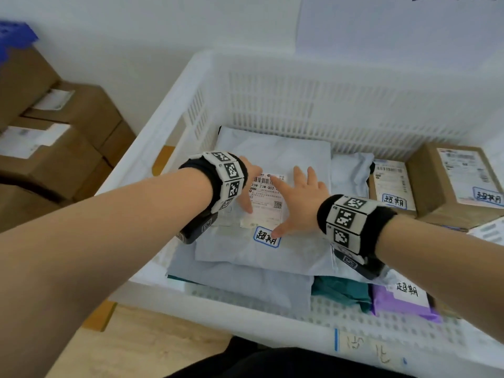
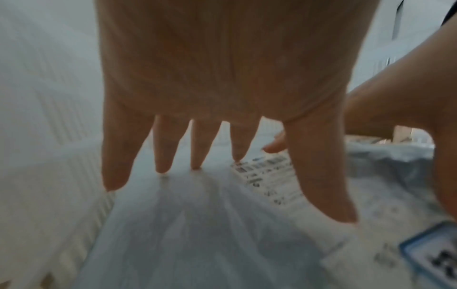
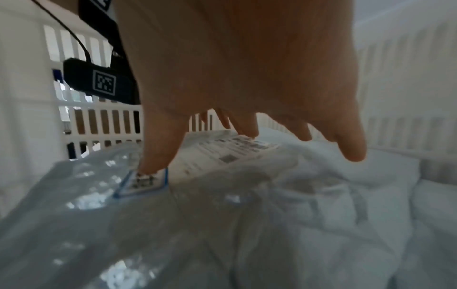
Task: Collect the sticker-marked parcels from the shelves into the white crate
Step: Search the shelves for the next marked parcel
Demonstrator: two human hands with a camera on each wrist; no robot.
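Note:
A pale grey-blue soft parcel (image 1: 275, 156) lies on top of other bags inside the white crate (image 1: 272, 85). It carries a white shipping label (image 1: 266, 203) and a blue-framed sticker (image 1: 266, 237). My left hand (image 1: 249, 186) rests flat on the parcel with straight, spread fingers (image 2: 160, 156) at the label's left edge. My right hand (image 1: 300, 199) lies spread on the label, its thumb touching the sticker (image 3: 141, 181). Neither hand grips anything. The same bag (image 2: 197, 224) fills both wrist views.
In the crate, at the right, lie two brown boxes (image 1: 461, 181) (image 1: 392, 186) with blue-framed stickers, a purple bag (image 1: 403, 298) and a teal bag (image 1: 341, 291). Brown cartons (image 1: 62, 137) are stacked outside the crate at the left. A white wall stands behind.

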